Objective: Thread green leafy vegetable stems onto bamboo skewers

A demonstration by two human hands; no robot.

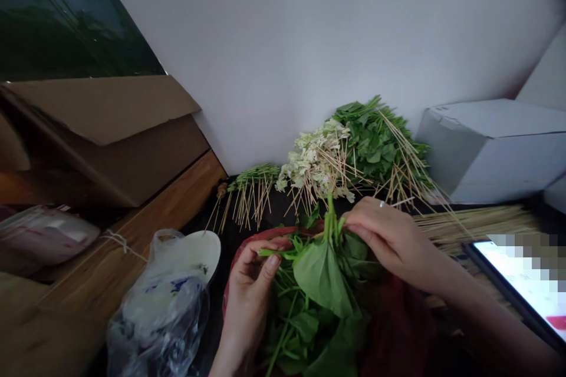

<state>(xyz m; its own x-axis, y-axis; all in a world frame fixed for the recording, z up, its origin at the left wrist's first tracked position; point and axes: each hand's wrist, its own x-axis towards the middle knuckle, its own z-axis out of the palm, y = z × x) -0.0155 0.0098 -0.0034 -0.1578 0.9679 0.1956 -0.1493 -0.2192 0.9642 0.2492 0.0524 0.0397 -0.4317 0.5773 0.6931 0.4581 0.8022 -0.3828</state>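
My left hand pinches a green stem between thumb and fingers, at the left of a heap of leafy greens. Opposite it, my right hand, with a ring on one finger, is closed on a bunch of broad-leaved greens. The stems of this bunch point up and its leaves hang down. Beneath both hands, a red bag surrounds the heap. My right fingertips are partly hidden behind the stems and leaves.
Against the wall lie skewered green stems, pale cabbage skewers and leafy skewers. Bare bamboo sticks and a lit phone are right. Left are a white bowl, a plastic bag and a cardboard box.
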